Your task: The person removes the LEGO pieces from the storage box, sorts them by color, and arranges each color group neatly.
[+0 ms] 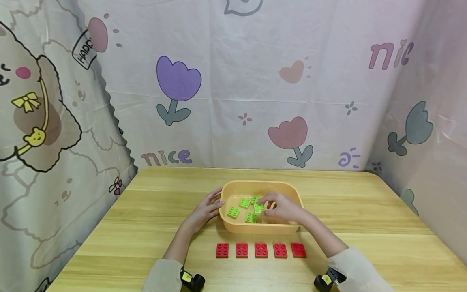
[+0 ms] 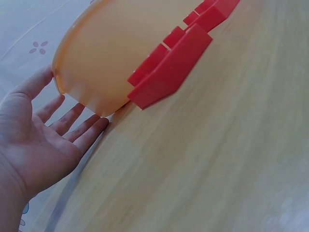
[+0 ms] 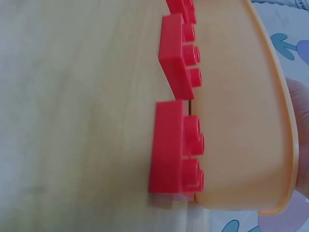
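Observation:
A peach-orange plastic bin point(image 1: 260, 229) stands on the table with several lime-green toy building blocks point(image 1: 233, 212) inside. My left hand point(image 1: 205, 210) touches the bin's left end, its fingers fairly straight against the outer wall in the left wrist view. Reaching over the bin's right side, my right hand point(image 1: 283, 207) pinches a green block point(image 1: 258, 209) between thumb and fingers. From the right wrist, the bin wall hides the fingertips and that block. In front of the bin, several red blocks point(image 1: 261, 250) lie in a row, studs up.
The light wood table point(image 1: 175, 194) extends around the bin. A printed cloth point(image 1: 233, 73) hangs behind the table and along both sides. The red row lies close to the bin's front wall, between the two forearms.

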The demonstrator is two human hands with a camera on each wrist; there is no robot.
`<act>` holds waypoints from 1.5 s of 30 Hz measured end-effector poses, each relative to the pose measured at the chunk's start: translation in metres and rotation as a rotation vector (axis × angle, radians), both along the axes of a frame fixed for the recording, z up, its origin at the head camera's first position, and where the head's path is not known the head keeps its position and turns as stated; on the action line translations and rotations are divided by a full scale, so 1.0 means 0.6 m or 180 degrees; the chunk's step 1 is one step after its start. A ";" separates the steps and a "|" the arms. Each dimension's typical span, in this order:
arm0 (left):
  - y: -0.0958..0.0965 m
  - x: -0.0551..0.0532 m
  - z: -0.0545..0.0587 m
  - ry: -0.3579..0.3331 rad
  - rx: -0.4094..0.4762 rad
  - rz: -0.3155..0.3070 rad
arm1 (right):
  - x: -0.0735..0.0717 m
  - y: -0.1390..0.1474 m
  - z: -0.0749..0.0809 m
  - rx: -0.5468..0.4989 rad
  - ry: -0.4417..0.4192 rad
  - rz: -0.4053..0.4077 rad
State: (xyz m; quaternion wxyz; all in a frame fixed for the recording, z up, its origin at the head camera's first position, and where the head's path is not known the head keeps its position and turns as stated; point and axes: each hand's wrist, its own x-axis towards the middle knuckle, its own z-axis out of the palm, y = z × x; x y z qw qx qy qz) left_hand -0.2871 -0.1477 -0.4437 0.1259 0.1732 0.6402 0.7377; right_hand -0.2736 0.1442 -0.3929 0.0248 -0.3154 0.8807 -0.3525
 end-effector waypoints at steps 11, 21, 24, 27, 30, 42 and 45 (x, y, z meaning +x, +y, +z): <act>0.003 -0.004 0.003 -0.0304 0.0035 0.0073 | 0.037 -0.012 0.007 -0.0182 0.0173 -0.0031; 0.004 -0.003 0.004 -0.0320 0.0061 0.0060 | 0.077 -0.029 0.023 -0.0283 0.0147 0.0034; 0.004 -0.003 0.004 -0.0324 0.0067 0.0049 | 0.089 -0.034 0.025 -0.0310 0.0148 0.0061; 0.003 -0.002 0.005 -0.0331 0.0059 0.0046 | 0.101 -0.040 0.025 -0.0333 0.0157 0.0105; 0.004 -0.001 0.007 -0.0336 0.0032 0.0047 | 0.113 -0.047 0.025 -0.0321 0.0184 0.0136; 0.003 -0.002 0.007 -0.0299 0.0004 0.0078 | 0.150 -0.067 0.015 -0.0350 0.0384 0.0323; 0.003 -0.002 0.006 -0.0310 0.0014 0.0068 | 0.159 -0.072 0.012 -0.0383 0.0340 0.0332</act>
